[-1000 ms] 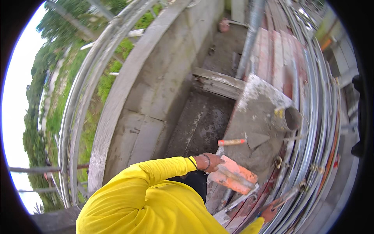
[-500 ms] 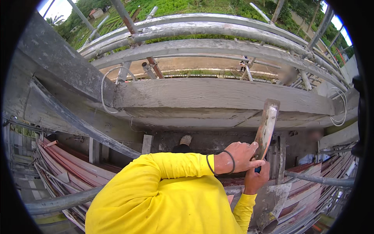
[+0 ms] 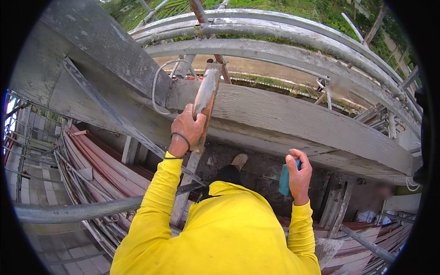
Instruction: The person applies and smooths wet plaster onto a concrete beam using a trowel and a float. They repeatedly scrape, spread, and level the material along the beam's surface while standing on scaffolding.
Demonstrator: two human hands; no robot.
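Note:
My left hand [image 3: 187,127], with a dark band at its wrist, is closed round a long, narrow plastering float [image 3: 209,87]. The float is smeared with grey mortar and shows orange along one edge. It points away from me over the left end of a plastered concrete ledge [image 3: 293,110]. Whether it touches the ledge, I cannot tell. Lower and to the right, my right hand [image 3: 299,178] grips a small teal-blue block [image 3: 284,180] that looks like a sponge. That hand is held apart from the ledge, on my side of it.
A concrete column [image 3: 105,46] rises at the left, with a loop of pale cable [image 3: 156,91] beside it. Scaffold pipes [image 3: 284,32] run beyond the ledge. A metal pipe [image 3: 78,211] crosses at lower left above stacked reddish boards [image 3: 105,158]. My shoe [image 3: 239,160] shows below.
My hands have separated: the left has carried the float far to the left, and the right now holds the blue block alone. The view has swung round slightly.

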